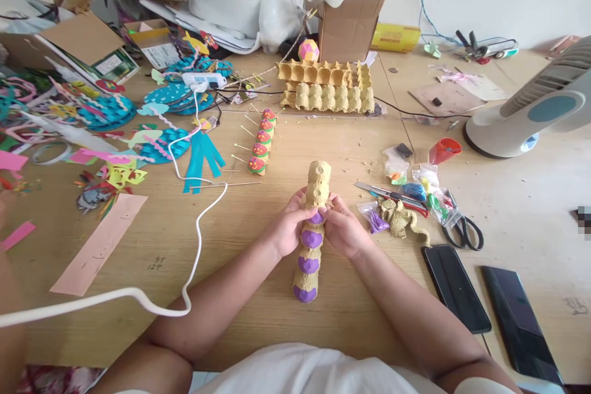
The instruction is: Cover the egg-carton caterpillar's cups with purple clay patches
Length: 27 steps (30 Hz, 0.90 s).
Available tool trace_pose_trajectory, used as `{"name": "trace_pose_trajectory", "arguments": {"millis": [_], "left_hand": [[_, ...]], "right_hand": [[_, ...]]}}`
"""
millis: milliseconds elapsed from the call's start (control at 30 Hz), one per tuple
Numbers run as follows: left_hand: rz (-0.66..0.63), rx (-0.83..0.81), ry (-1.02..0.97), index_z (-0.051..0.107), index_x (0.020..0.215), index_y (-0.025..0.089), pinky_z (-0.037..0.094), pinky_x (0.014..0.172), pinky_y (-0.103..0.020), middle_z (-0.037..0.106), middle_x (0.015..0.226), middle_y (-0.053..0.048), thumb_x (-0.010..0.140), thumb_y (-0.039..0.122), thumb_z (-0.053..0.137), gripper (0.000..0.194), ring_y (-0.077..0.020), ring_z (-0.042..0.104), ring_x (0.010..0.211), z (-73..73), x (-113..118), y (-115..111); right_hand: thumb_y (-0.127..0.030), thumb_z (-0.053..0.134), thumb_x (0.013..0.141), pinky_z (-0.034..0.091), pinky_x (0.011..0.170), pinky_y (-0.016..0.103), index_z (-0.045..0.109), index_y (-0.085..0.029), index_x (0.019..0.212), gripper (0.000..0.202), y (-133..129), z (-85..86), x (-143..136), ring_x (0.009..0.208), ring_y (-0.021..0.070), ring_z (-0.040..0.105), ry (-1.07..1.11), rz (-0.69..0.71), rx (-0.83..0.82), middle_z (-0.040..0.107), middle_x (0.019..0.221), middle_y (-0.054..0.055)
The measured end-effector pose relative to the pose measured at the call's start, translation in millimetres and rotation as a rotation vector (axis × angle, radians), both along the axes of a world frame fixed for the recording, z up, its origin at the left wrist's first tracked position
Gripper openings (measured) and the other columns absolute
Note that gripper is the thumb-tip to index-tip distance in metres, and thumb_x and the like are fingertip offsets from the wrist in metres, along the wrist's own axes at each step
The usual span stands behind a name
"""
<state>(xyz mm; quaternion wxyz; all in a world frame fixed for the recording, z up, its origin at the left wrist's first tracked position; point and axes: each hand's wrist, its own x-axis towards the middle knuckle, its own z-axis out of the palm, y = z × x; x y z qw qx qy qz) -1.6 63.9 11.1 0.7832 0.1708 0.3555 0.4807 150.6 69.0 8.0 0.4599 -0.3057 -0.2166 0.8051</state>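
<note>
A strip of egg carton (318,186) stretches away from me over the table, held between both hands. Its nearer bumps carry purple clay (308,265); the far bumps are bare, tan pulp. My left hand (295,225) grips the strip's left side, thumb on a purple patch around the middle. From the right, my right hand (344,225) closes on the same spot, its thumb close to the other. Fingers under the strip are partly hidden. A bag of purple clay (378,220) and torn carton scraps (399,218) lie right of my right hand.
Beyond sits a decorated carton caterpillar (262,144), with egg cartons (335,98) behind. A utility knife (392,197), scissors (463,231), phones (457,289) and a fan (530,111) are at right. A white cable (198,240) crosses the left side. Another person's arm (12,295) shows far left.
</note>
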Motion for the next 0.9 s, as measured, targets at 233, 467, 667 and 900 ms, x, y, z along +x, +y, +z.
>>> {"name": "trace_pose_trajectory", "arguments": {"millis": [233, 467, 667, 900], "left_hand": [[-0.018, 0.056, -0.018, 0.057, 0.132, 0.026, 0.056, 0.081, -0.029, 0.075, 0.116, -0.004, 0.079, 0.025, 0.086, 0.061, -0.0161, 0.073, 0.092, -8.1, -4.9, 4.4], [0.030, 0.071, -0.014, 0.053, 0.135, 0.027, 0.054, 0.080, -0.031, 0.077, 0.105, -0.002, 0.078, 0.022, 0.087, 0.066, -0.0164, 0.073, 0.085, -12.7, -2.2, 3.8], [0.019, 0.102, 0.006, 0.048, 0.141, 0.026, 0.052, 0.075, -0.028, 0.079, 0.095, 0.000, 0.079, 0.025, 0.087, 0.073, -0.0170, 0.073, 0.083, -16.3, -1.2, 2.7], [0.061, 0.051, 0.004, 0.052, 0.136, 0.026, 0.053, 0.075, -0.027, 0.078, 0.104, -0.001, 0.077, 0.024, 0.089, 0.070, -0.0147, 0.073, 0.081, -18.2, -0.7, 4.2]], "right_hand": [[-0.020, 0.087, 0.077, 0.051, 0.071, 0.026, 0.052, -0.027, 0.097, 0.041, 4.8, 0.7, 4.2, 0.076, 0.0138, 0.065, 0.036, -0.024, -0.079, 0.071, 0.087, -0.006], [-0.023, 0.089, 0.075, 0.051, 0.072, 0.025, 0.048, -0.028, 0.099, 0.048, 6.4, 5.1, 5.3, 0.079, 0.0139, 0.067, -0.023, 0.005, 0.007, 0.073, 0.091, -0.005], [-0.021, 0.091, 0.071, 0.049, 0.069, 0.023, 0.042, -0.029, 0.100, 0.058, 5.2, 5.3, 4.9, 0.070, 0.0118, 0.064, -0.125, -0.003, 0.090, 0.070, 0.081, -0.008], [-0.025, 0.092, 0.070, 0.050, 0.067, 0.023, 0.040, -0.030, 0.103, 0.062, 5.7, 1.8, 2.9, 0.074, 0.0130, 0.067, -0.105, 0.023, 0.101, 0.071, 0.084, -0.008]]}}
